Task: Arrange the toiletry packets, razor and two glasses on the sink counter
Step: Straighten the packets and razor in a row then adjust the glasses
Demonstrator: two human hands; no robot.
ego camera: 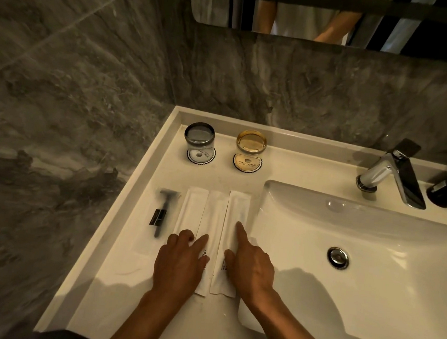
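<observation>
- While both hands press flat on the packets, nothing is gripped: left hand (178, 260) lies open on the middle packet (213, 217), right hand (251, 267) open with forefinger stretched along the right packet (236, 211).
- Left packet (192, 210) touches the middle one; razor (162, 212), in a clear wrapper, lies apart to their left on the counter (113, 281).
- Risk: right packet sits just beside the basin (371, 265) edge; a sideways nudge could tip it in.
- Risk: sliding one packet may drag its overlapping neighbour askew.
- Grey glass (199, 139) and amber glass (250, 146) stand inverted on coasters, near the wall; both appear empty.
</observation>
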